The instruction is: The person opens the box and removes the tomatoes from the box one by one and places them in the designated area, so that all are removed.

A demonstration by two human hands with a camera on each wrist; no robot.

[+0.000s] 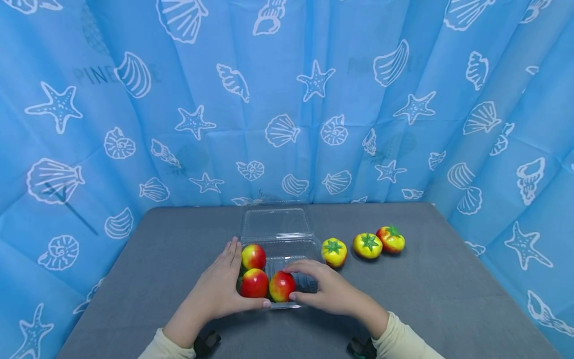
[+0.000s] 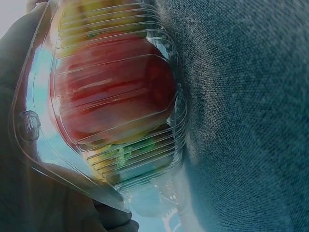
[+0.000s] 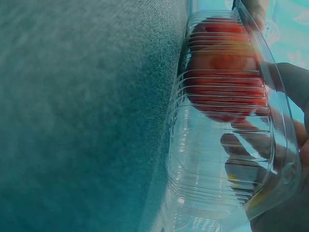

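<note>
Table (image 1: 448, 299): a grey cloth-covered top, with a blue curtain (image 1: 314, 99) printed with white shells and starfish hanging behind it.
Box (image 1: 309, 249): a clear plastic clamshell at the near middle of the table, its lid (image 1: 274, 222) lying open on the far side.
Step in hand: filling the box, it seems; three red-and-yellow tomatoes (image 1: 254, 282) sit in its left part and the right part looks bare.
Left hand (image 1: 219, 291): fingers straight, resting flat against the box's left wall, steadying it.
Right hand (image 1: 325, 289): fingers curled over the nearest tomato (image 1: 282, 286); whether it grips or only touches, I cannot tell.
Next move: probably reaching right for more fruit.
Loose tomatoes (image 1: 367, 245): three yellower ones in a row just right of the box, nothing blocking them.
</note>
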